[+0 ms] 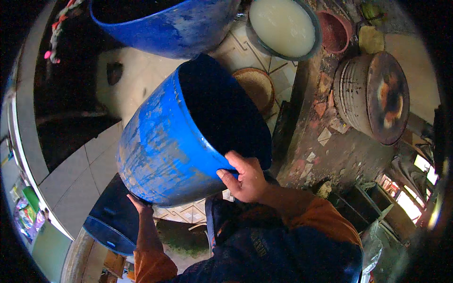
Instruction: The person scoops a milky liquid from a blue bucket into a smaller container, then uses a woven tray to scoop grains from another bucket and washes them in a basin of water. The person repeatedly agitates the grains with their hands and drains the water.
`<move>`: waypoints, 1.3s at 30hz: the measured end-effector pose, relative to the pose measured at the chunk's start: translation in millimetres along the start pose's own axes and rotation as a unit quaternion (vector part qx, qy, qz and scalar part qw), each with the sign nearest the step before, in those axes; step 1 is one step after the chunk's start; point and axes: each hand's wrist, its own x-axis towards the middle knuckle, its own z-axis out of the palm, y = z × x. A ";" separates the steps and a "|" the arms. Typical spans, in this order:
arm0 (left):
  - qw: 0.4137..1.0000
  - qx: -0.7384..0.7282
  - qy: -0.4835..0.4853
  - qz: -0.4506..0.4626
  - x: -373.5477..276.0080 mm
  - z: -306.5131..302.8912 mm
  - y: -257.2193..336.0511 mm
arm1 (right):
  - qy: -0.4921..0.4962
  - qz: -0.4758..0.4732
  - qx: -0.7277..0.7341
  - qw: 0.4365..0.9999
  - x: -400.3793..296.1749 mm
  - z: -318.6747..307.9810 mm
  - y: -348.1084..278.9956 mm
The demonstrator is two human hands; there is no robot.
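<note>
A large blue plastic tub (159, 141), scuffed and stained, is tilted on its side in front of my body, its dark mouth facing up and to the right. My right hand (246, 177) grips the rim near the lower right, thumb and fingers over the edge. At the lower left, my left hand (141, 205) supports the base from beneath, its fingers partly hidden by the tub. The inside is too dark to make out. Just above stands another blue tub (177, 32).
A dark bucket of cloudy whitish liquid (283, 28) stands at the top, near a reddish pot (332, 32). A round shallow vessel (256, 88) sits on the tiles behind the tub. To the right is a round, sooty-topped drum (387, 99); at lower left, a dark blue container (109, 230).
</note>
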 end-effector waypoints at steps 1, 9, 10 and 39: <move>1.000 -0.002 -0.016 0.010 7.5 -1.1 -3.8 | -0.005 0.000 -0.007 1.000 0.1 5.2 -3.2; 0.998 0.043 0.034 0.004 22.5 -12.7 12.7 | -0.065 0.029 -0.014 0.997 -22.7 50.6 -31.1; 0.995 0.076 0.066 0.006 20.0 -14.6 17.9 | -0.087 0.024 -0.014 0.996 -25.1 61.6 -33.9; 0.937 0.164 0.098 0.291 -169.2 21.8 116.7 | 0.101 0.342 -0.338 0.871 -17.9 91.2 190.7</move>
